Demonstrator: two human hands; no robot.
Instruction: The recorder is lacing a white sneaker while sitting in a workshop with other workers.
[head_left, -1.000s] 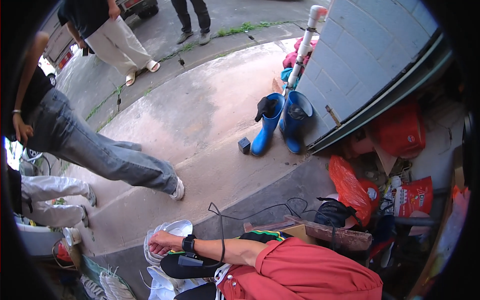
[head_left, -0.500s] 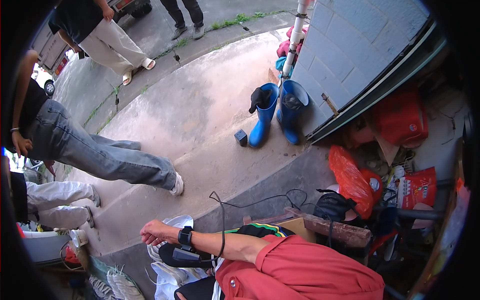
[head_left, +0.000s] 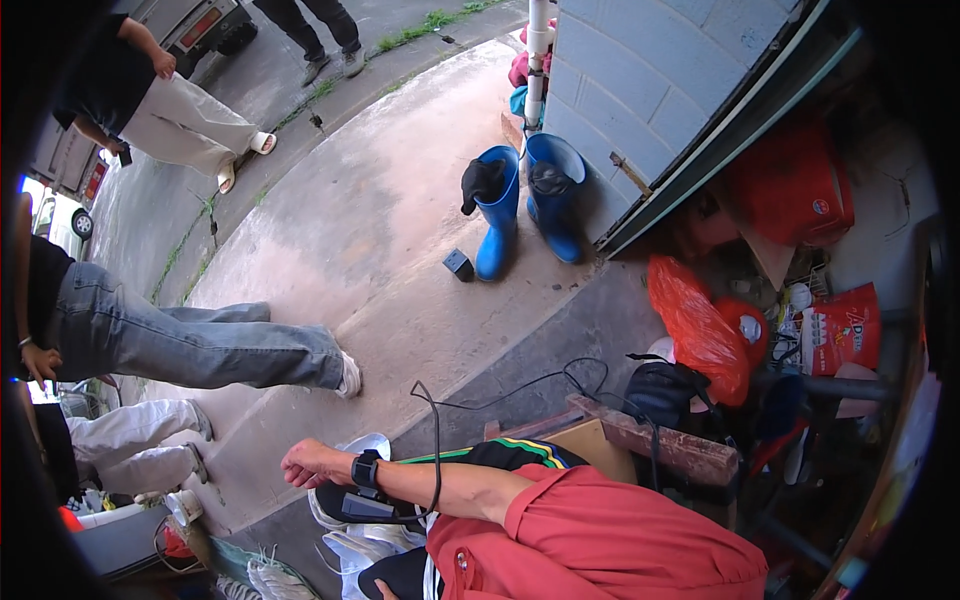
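Observation:
My right forearm reaches left from a red sleeve. My right hand is closed in a loose fist; what it holds, if anything, cannot be made out. A black watch-like device is strapped to that wrist, and a small dark box on a black cable hangs just below it. White cloth-like items lie beneath the forearm by my dark-trousered leg. Of my left hand, only a bit of finger shows at the bottom edge, against the dark cloth; the rest is hidden.
Blue rubber boots stand by a pale block wall, near a small dark cube. A red plastic bag and clutter fill the right side. Several people stand left, one in jeans. White knitted items are piled lower left.
The view has shifted, so the boots and wall sit further left and higher. My right fist keeps nearly the same pose. A bit of my left hand now shows at the bottom edge.

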